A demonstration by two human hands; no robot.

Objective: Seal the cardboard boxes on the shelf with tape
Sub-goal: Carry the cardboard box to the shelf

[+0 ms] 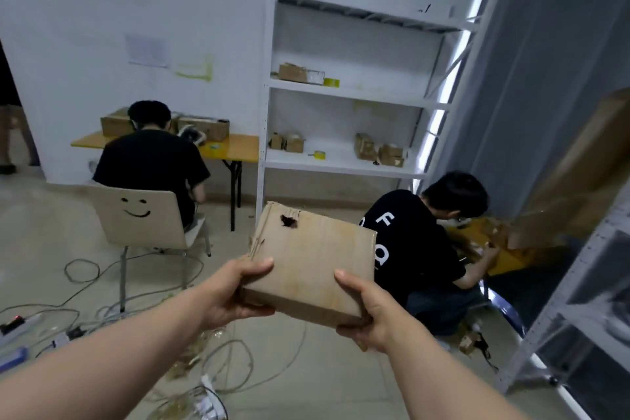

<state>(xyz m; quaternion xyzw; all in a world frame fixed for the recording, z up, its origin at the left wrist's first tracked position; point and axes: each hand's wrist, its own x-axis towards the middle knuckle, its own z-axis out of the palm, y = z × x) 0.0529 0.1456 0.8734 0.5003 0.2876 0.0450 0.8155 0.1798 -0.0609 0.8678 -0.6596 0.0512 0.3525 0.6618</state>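
A flat cardboard box (313, 256) is held out in front of the body by both hands. The left hand (235, 290) is closed on the near left corner, with the thumb laid on the top face and the fingers curled underneath. The right hand (366, 314) grips the near right corner in the same way. The box is kept roughly level in the air, well above the floor and touching nothing else. The two-handed grip is probably used to steady a wide, thin box while it is carried. A ragged hole (289, 220) is seen near the far left corner. Whether the box is taped cannot be told.

Beyond it, well apart, a white shelf unit (341, 165) stands against a white wall. Small boxes (378, 148) are set on its two middle shelves. A roll of yellow tape (319, 155) lies between those on the lower shelf, and another roll (331, 82) lies beside the box above, presumably so that tape is at hand where sealing is done.

A person in black (419, 242) is crouched at the foot of the shelves. Another person (153, 153) is seated on a pale chair (143, 218) marked with a smiling face, at a yellow table (238, 147) bearing more boxes. The pale floor is strewn with cables (102, 283).
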